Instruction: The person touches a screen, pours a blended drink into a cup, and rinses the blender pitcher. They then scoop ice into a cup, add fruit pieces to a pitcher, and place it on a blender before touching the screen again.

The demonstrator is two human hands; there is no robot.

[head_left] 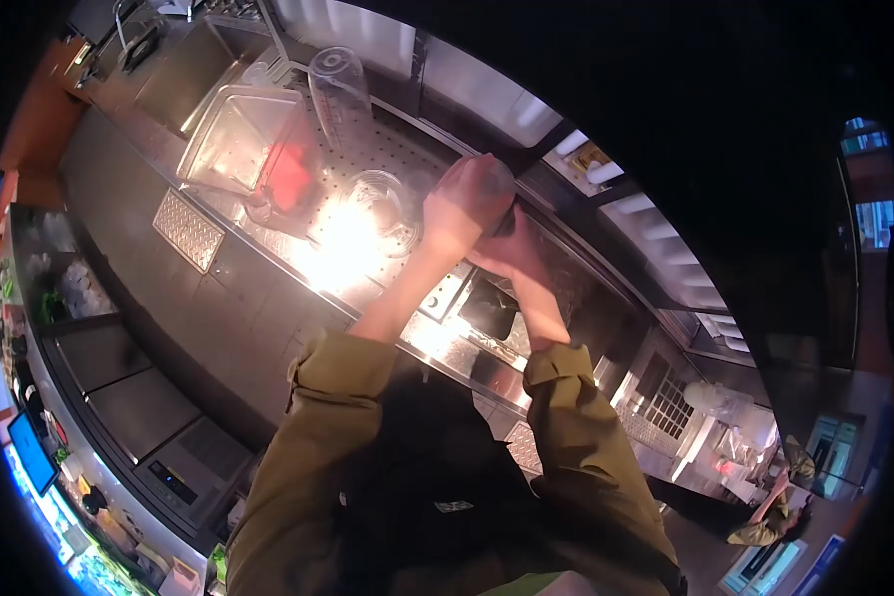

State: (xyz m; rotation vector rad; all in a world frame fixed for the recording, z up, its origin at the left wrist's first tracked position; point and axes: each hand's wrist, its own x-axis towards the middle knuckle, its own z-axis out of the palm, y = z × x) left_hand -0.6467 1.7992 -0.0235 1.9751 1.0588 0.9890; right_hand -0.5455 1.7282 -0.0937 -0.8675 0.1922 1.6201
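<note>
Both of my hands are together over the perforated metal counter. My left hand (464,202) is closed, its fingers wrapped around the upper part of a rounded, see-through or greyish object. Just below and to the right of it, my right hand (510,250) is closed against the lower, darker part. Fingers cover most of the object, so its kind is not clear. A clear round vessel (399,234) stands left of my hands, beside strong glare. A tall clear measuring jug (340,94) and a large clear square container (226,139) are further off.
Something red (291,177) shows at the square container's side. A flat device with a dark plate (489,308) sits near my right forearm. Cabinets with pale panels (477,74) line the far side. Another person's arm (770,507) appears at lower right.
</note>
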